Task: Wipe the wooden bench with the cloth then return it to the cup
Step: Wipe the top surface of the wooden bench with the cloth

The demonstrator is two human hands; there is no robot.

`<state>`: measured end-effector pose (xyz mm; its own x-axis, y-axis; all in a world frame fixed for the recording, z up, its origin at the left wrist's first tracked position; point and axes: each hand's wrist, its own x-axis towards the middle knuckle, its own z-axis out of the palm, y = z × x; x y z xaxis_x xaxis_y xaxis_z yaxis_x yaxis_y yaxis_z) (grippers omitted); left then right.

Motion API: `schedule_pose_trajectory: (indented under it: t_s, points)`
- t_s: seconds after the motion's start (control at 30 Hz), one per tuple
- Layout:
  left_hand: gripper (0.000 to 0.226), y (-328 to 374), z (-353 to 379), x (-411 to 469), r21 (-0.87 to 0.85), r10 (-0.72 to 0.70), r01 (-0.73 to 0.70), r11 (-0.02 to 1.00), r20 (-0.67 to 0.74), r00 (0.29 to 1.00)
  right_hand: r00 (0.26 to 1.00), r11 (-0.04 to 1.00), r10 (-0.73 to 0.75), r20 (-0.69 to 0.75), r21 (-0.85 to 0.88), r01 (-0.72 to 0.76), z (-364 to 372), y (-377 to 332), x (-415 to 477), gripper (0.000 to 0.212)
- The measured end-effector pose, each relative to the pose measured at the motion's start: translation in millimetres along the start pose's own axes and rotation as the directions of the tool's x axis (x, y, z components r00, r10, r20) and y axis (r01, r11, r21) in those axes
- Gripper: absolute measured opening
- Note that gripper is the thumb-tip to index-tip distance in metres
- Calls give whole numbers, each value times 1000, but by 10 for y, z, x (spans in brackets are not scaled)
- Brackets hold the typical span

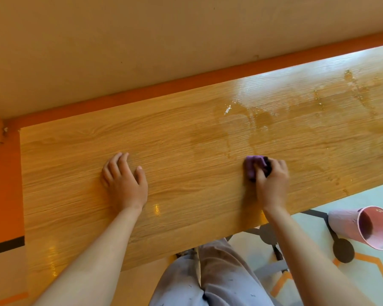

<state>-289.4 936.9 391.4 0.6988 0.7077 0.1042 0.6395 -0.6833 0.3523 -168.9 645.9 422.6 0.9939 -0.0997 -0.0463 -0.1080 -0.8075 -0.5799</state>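
The wooden bench (80, 164) runs across the view against the wall, light oak grain. Wet streaks and small white specks cover its right half. My right hand (272, 184) presses a small purple cloth (253, 165) down on the bench top, near the middle. My left hand (124, 180) lies flat on the dry left part of the bench, fingers spread, holding nothing. A pink cup (363, 226) with small flower marks stands on the floor at the lower right, beyond the bench's front edge, its inside bare.
A beige wall with an orange skirting strip (142, 89) borders the bench's far side, and an orange wall panel (2, 184) closes off its left end. My legs in pale trousers (208, 279) stand in front of the bench. The floor at the right has dark and orange hexagon lines.
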Motion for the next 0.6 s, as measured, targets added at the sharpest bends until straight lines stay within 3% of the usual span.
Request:
schedule_pose_trajectory:
  t_s: [0.1, 0.2, 0.3, 0.37, 0.47, 0.53, 0.6]
  points:
    - [46, -3, -2, -4, -9, -10, 9, 1000, -7, 1000, 994, 996, -85, 72, 44, 82, 235, -301, -242, 15]
    - [47, -8, 3, 3, -6, -6, 6, 1000, -22, 1000, 933, 965, -251, 257, 135, 223, 625, -751, -584, 18]
    - [47, 1, 7, 2, 1, -4, 4, 1000, -22, 1000, 882, 936, -345, 320, 186, 299, 726, -898, -576, 12]
    - [47, 2, 9, 10, 3, -9, 9, 1000, -16, 1000, 907, 943, -317, 278, 193, 271, 586, -744, -344, 12]
    - [47, -4, 9, 15, 10, -8, 8, 1000, -2, 1000, 982, 987, -151, 116, 78, 142, 244, -329, 123, 12]
    - [48, 5, 2, 19, 9, -7, 7, 1000, -1, 1000, 998, 999, -27, 59, 35, 25, 98, -192, 288, 15]
    - [48, 6, -1, 18, 3, -15, 15, 1000, 2, 1000, 999, 1000, 4, 52, 27, -5, 155, -278, 218, 16]
